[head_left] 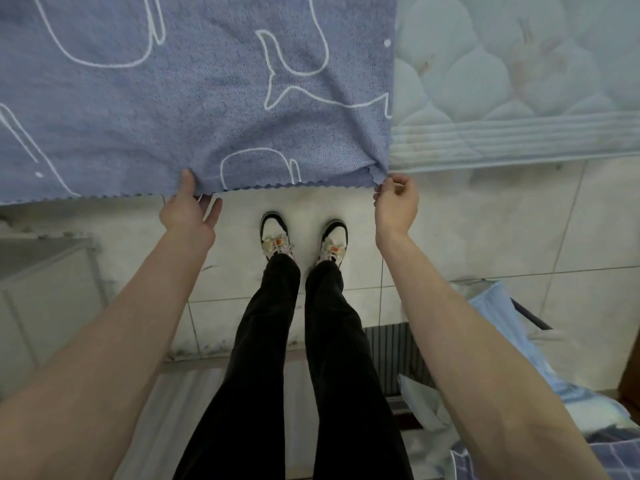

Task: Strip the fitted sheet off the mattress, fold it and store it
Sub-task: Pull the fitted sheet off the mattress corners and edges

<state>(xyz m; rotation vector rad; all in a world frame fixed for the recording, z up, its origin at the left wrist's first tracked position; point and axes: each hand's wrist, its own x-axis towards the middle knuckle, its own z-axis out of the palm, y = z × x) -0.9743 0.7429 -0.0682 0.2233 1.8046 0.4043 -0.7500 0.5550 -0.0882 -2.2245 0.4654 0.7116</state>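
A matt blue woven cloth sheet with white outline prints shows a coarse, textured weave. The pale quilted fabric mattress looks softly padded; the white tiled floor has a dull sheen.

From my feed the sheet runs off the top and left edges, so I cannot see how far it spreads. It covers all of the mattress to its left, and the mattress runs off the top and right edges. My left hand shows only its thumb on top of the hem; most of its fingers go under the cloth, hidden. My right hand curls at the sheet's corner, and the fingertips are too bunched to tell apart. The cabinet at left is cut off by the edge. Blue bedding at lower right is cut off and blurred.
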